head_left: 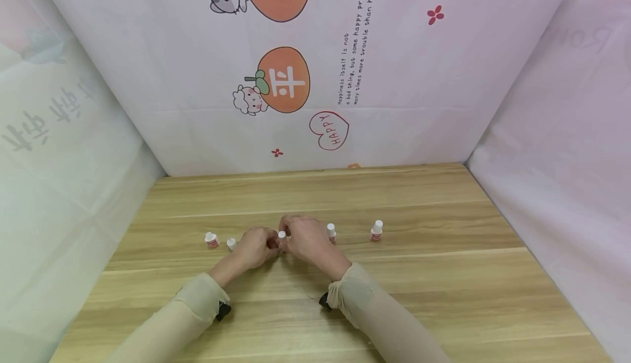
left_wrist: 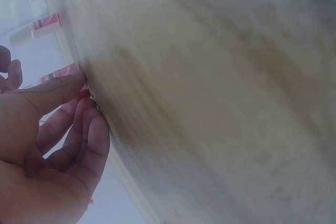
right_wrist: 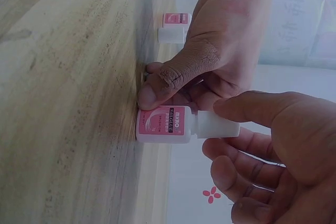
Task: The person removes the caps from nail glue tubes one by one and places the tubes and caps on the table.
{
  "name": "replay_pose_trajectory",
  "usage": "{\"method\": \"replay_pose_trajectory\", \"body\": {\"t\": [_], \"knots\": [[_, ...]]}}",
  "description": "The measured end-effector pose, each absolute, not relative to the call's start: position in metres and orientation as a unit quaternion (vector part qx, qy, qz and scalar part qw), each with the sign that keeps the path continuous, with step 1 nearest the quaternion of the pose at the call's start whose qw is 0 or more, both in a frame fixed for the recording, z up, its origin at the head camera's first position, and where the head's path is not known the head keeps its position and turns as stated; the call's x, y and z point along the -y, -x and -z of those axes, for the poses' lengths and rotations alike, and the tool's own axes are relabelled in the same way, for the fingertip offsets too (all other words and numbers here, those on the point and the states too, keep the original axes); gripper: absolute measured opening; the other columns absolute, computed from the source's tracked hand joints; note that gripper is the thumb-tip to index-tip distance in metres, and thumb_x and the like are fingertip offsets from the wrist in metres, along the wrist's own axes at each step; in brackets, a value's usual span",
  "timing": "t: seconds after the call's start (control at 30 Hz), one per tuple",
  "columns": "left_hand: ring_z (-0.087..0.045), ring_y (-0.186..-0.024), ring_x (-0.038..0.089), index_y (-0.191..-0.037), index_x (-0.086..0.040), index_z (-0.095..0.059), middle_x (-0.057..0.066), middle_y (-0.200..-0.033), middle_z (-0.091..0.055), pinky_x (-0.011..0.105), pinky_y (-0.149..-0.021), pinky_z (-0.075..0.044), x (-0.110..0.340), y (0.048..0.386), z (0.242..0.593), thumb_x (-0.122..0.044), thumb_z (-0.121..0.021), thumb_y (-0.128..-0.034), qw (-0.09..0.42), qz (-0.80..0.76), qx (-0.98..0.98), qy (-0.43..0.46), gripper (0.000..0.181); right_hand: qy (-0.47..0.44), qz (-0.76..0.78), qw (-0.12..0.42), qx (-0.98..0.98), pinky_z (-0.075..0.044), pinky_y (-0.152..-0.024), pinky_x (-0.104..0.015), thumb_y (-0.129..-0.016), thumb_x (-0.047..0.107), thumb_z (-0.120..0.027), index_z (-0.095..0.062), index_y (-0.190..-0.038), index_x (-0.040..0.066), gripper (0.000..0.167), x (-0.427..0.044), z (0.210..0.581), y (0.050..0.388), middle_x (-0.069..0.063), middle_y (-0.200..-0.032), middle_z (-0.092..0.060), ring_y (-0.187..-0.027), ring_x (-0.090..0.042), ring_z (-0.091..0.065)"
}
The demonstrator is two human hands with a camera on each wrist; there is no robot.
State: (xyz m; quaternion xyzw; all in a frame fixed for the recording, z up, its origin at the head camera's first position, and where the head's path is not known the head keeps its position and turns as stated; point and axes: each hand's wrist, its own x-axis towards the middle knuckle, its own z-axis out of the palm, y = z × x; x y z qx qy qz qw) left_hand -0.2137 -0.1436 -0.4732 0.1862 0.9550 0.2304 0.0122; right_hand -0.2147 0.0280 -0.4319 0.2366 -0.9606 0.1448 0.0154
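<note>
A small nail glue bottle (right_wrist: 164, 125) with a pink label stands upright on the wooden table, clearest in the right wrist view. My right hand (head_left: 309, 238) pinches its white cap (right_wrist: 214, 125) between thumb and fingers; a narrow strip of neck shows below the cap. Low on the same bottle, my left hand (head_left: 254, 248) holds it near the base, thumb against the label side. Left of my hands in the head view are another bottle (head_left: 212, 241) with a short white top and a small white piece (head_left: 231, 243), apparently a loose cap.
Two more capped bottles stand to the right, one (head_left: 331, 234) just behind my right hand, the other (head_left: 377, 231) farther along. A printed white cloth (head_left: 404, 105) hangs behind the wooden table (head_left: 443, 275), with white cloth on both sides.
</note>
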Motion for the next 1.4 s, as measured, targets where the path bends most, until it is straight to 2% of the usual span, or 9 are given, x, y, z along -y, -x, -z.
{"method": "replay_pose_trajectory", "body": {"t": [0.17,0.4,0.67,0.9,1.2,1.4], "knots": [[-0.054,-0.068,0.007,-0.081,-0.014,-0.071,-0.003,-0.074,-0.066,0.026,-0.065,-0.047,0.1438,0.2135,0.4724,-0.014,-0.08,-0.083,0.013,-0.231,-0.954,-0.19,0.009,-0.239,-0.141,0.013,0.961,-0.041,-0.049,-0.029,-0.089,0.037,-0.071,-0.065,-0.098,0.029,0.014,-0.0278,0.4313,0.2137,0.01,-0.094,-0.069,-0.074,-0.013,-0.059],[-0.055,-0.069,0.007,-0.078,-0.015,-0.07,-0.004,-0.074,-0.066,0.027,-0.066,-0.047,0.1434,0.2132,0.4726,-0.014,-0.08,-0.0827,0.017,-0.232,-0.956,-0.18,0.011,-0.24,-0.142,0.008,0.96,-0.042,-0.051,-0.026,-0.09,0.043,-0.071,-0.066,-0.104,0.027,0.022,-0.0277,0.4322,0.2142,0.009,-0.097,-0.069,-0.076,-0.011,-0.059],[-0.053,-0.067,0.007,-0.078,-0.015,-0.07,-0.004,-0.073,-0.065,0.026,-0.065,-0.046,0.1433,0.2137,0.4725,-0.015,-0.08,-0.0834,0.013,-0.23,-0.955,-0.185,0.011,-0.251,-0.146,0.018,0.957,-0.041,-0.05,-0.026,-0.089,0.036,-0.071,-0.066,-0.099,0.028,0.013,-0.0287,0.4322,0.2156,0.01,-0.097,-0.07,-0.078,-0.012,-0.061],[-0.055,-0.068,0.007,-0.078,-0.014,-0.07,-0.004,-0.074,-0.066,0.026,-0.065,-0.047,0.1448,0.2141,0.4737,-0.014,-0.079,-0.0834,0.011,-0.228,-0.954,-0.193,0.011,-0.246,-0.139,0.004,0.959,-0.043,-0.052,-0.025,-0.09,0.041,-0.071,-0.067,-0.109,0.026,0.025,-0.0292,0.4312,0.2155,0.009,-0.099,-0.07,-0.078,-0.012,-0.061],[-0.054,-0.067,0.007,-0.077,-0.014,-0.07,-0.003,-0.073,-0.065,0.026,-0.064,-0.046,0.1444,0.2141,0.4746,-0.014,-0.079,-0.0834,0.014,-0.231,-0.954,-0.188,0.012,-0.242,-0.14,0.001,0.96,-0.043,-0.052,-0.028,-0.089,0.037,-0.071,-0.065,-0.097,0.028,0.013,-0.0283,0.4309,0.2152,0.009,-0.094,-0.069,-0.076,-0.012,-0.059],[-0.054,-0.067,0.007,-0.078,-0.015,-0.07,-0.004,-0.073,-0.065,0.025,-0.064,-0.046,0.1438,0.2128,0.4726,-0.014,-0.08,-0.0833,0.016,-0.236,-0.954,-0.185,0.011,-0.24,-0.136,-0.004,0.961,-0.043,-0.053,-0.027,-0.089,0.041,-0.071,-0.066,-0.106,0.027,0.022,-0.0276,0.431,0.2152,0.009,-0.099,-0.069,-0.077,-0.012,-0.061]]}}
